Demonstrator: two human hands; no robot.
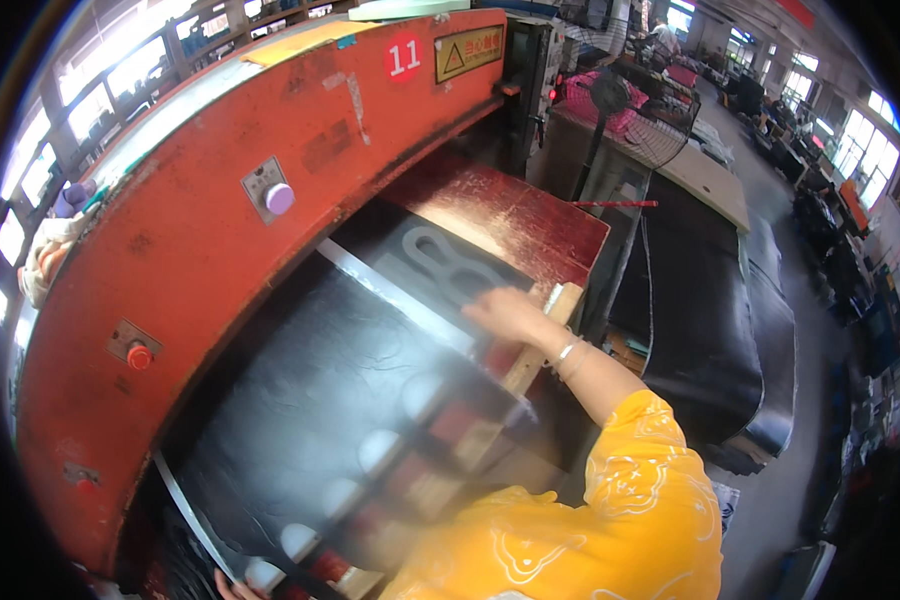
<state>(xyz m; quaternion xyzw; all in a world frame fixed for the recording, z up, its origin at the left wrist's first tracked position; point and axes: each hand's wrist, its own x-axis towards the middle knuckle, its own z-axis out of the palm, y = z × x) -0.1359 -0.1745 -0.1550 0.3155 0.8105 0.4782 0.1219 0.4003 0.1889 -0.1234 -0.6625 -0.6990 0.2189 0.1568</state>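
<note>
A dark glossy sheet [280, 375] lies on the bed beneath a red press beam. Pale strips cross it: a wide strip [395, 295] and a narrow strip [192, 515]. My right hand [505, 315] is over the sheet's far right part, fingers curled and blurred, beside a grey looped outline [440, 255]; what they hold, if anything, is hidden. At the lower left edge of the picture, only the fingertips of my left hand [235, 588] show, by the lower end of the narrow strip. Several pale rounded cutouts or tabs [378, 450] line the sheet's near edge.
The red press beam [300, 130] arches over the bed, with a purple button [279, 198] and a red button [139, 356]. A worn red board [530, 215] lies behind the sheet. To the right stand a black-covered table [685, 300] and a fan [610, 95].
</note>
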